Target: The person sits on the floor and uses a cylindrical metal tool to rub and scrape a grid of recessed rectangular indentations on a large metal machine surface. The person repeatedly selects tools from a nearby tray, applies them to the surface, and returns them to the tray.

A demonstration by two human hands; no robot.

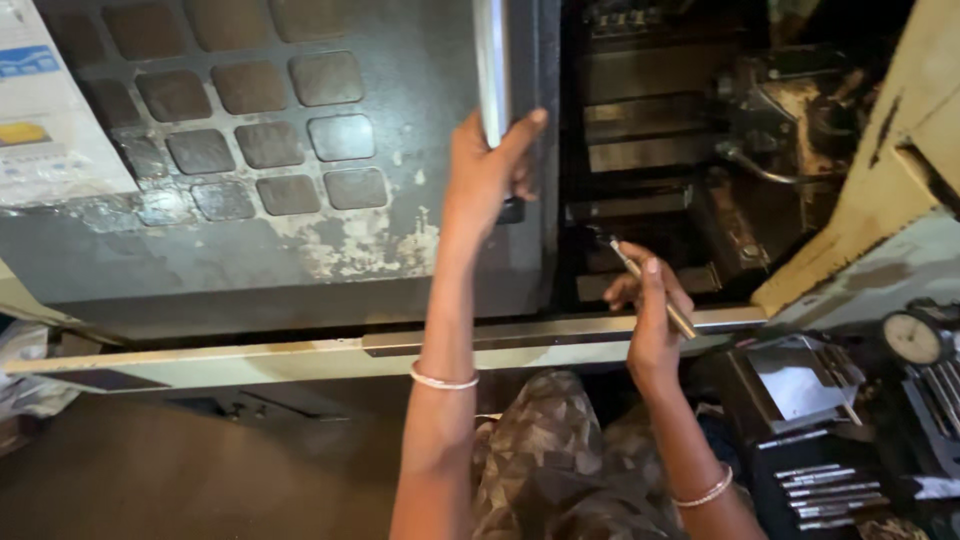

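head | left grip (487, 165) clenched round door handle (490, 70) | right grip (650, 310) grasping metal rod (655, 290), tip beyond fingers toward machine interior (700, 150)

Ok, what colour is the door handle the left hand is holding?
Shiny silver metal handle, on a dark grey door; head view.

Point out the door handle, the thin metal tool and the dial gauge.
door handle (491, 60), head view, on its shiny bar.
thin metal tool (672, 314), head view, on its shaft.
dial gauge (912, 338), head view, on its face.
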